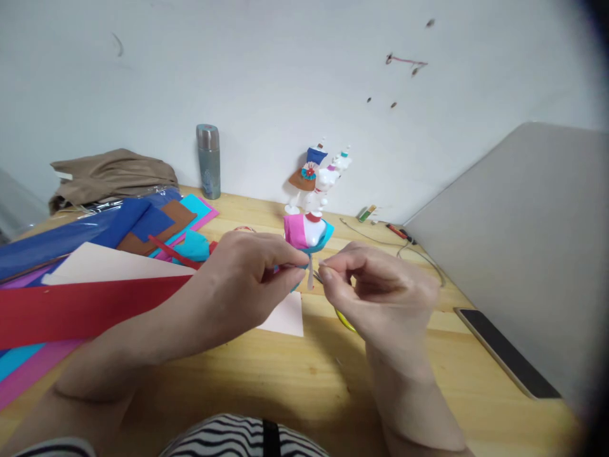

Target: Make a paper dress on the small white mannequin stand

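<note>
My left hand (238,273) is closed in a pinch, with a small pale strip (311,273) hanging at its thumb and fingertips. Just to the right, my right hand (385,279) also pinches, and something tiny and pale shows at its fingertips, too small to name. A narrow gap parts the two hands. Directly behind them stands a small white mannequin (314,235) wrapped in pink and turquoise fabric, its lower part hidden by my left hand. Scissors (345,320) with a yellow handle lie partly covered by my right hand.
Coloured sheets (95,301) are piled on the left, near brown cloth (118,171). A flask (209,162) and several dressed miniature mannequins (309,178) stand by the wall. White paper (288,314) lies below my hands. A phone (507,352) and a grey panel (523,241) are right, beside a cable (428,257).
</note>
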`<state>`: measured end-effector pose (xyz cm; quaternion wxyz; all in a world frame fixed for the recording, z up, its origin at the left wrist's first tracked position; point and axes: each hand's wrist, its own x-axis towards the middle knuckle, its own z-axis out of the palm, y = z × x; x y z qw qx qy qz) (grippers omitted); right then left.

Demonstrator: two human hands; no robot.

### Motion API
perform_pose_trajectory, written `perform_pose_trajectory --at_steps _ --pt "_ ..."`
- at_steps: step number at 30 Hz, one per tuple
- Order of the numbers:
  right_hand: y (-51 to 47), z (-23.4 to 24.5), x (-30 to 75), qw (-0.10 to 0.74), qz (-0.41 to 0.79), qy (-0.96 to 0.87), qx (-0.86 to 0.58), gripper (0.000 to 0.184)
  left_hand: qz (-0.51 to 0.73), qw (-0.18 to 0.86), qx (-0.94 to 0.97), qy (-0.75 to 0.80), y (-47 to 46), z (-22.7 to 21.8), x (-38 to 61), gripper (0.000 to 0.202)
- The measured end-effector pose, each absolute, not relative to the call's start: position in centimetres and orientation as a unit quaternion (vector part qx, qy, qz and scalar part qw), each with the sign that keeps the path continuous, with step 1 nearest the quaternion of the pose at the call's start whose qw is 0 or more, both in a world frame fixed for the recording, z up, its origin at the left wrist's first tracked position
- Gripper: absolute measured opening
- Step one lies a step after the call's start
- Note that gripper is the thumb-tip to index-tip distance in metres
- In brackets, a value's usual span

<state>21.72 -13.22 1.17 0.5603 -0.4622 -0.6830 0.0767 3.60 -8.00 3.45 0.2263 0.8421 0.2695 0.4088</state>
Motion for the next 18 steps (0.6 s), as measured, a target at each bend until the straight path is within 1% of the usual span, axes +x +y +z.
perform_pose_trajectory --at_steps 9,18 --pt "-13.3 1.37 21.37 0.511 -0.003 -0.722 -0.466 0.019 0.404 0.221 0.85 0.255 -7.79 3.06 3.8 0.026" --pt "-13.21 1.48 21.39 0.487 -0.029 -0.742 -0.46 0.02 0.411 0.272 0.832 0.253 -7.81 3.23 3.96 0.02"
